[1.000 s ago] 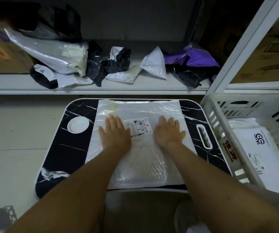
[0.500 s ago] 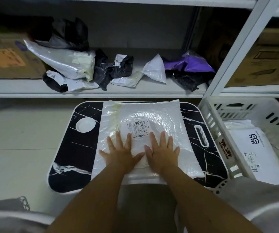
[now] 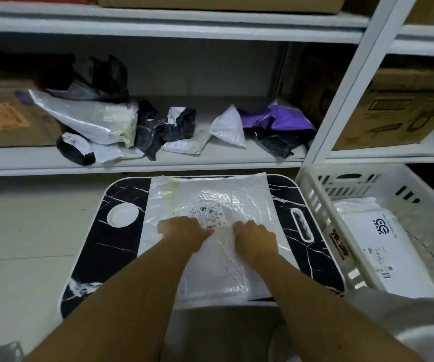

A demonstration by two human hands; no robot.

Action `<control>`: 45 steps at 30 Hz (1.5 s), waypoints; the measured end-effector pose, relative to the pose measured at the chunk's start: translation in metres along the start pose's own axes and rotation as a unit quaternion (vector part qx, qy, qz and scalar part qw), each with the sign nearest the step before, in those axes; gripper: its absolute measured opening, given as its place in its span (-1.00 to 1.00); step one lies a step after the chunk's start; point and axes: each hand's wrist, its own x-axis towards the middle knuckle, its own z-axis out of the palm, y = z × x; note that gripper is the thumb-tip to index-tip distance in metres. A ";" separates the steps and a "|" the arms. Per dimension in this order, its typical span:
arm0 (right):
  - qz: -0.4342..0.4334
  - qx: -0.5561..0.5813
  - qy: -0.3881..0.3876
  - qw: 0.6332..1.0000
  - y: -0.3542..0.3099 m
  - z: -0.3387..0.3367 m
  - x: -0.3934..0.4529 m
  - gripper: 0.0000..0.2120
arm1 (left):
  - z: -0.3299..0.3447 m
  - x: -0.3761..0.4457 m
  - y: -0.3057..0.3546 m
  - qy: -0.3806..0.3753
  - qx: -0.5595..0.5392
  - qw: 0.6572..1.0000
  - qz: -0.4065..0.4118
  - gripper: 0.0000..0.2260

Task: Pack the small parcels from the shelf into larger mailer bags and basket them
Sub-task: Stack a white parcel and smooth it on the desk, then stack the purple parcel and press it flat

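Both the left hand [image 3: 184, 231] and right hand [image 3: 256, 237] curl their fingers into the white bubble mailer [image 3: 218, 202], gripping it on the black marble-pattern tray table [image 3: 122, 259]. One packed mailer [image 3: 375, 244] sits in the white basket [image 3: 312, 194] at 3 o'clock (this one isn't yet basketed), while several small parcels [image 3: 174, 126] wait on the shelf [image 3: 132, 167] at 12 o'clock.

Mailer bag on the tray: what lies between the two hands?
In the head view, between the left hand and right hand lies only the mailer bag itself, puckered plastic beside its printed label.
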 end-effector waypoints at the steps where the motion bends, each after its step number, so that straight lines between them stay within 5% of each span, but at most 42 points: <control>1: 0.008 0.000 0.019 1.000 0.002 -0.005 0.002 -0.73 | -0.010 0.003 0.004 0.035 0.008 0.999 0.006 -0.47; 5: 0.039 0.032 0.134 0.990 0.018 -0.024 0.022 -0.75 | -0.043 0.020 0.026 0.089 -0.020 0.996 0.021 -0.80; 12: 0.089 0.049 0.245 0.964 0.049 -0.091 0.091 -0.61 | -0.080 0.070 0.054 0.175 -0.049 0.981 0.065 -0.68; 25: 0.061 -0.139 0.122 0.981 0.080 -0.166 0.229 -0.57 | -0.080 0.158 0.097 0.192 -0.083 0.966 0.154 -0.63; 31: 0.055 0.042 0.201 0.977 0.095 -0.143 0.240 -0.59 | -0.067 0.170 0.104 0.199 -0.108 0.960 0.164 -0.60; 37: 0.071 0.286 0.320 0.900 0.096 -0.181 0.230 -0.51 | -0.071 0.161 0.106 0.209 -0.133 0.955 0.164 -0.50; 45: -0.026 0.239 0.400 0.884 0.081 -0.236 0.179 -0.49 | -0.103 0.121 0.098 0.223 -0.157 0.952 0.138 -0.35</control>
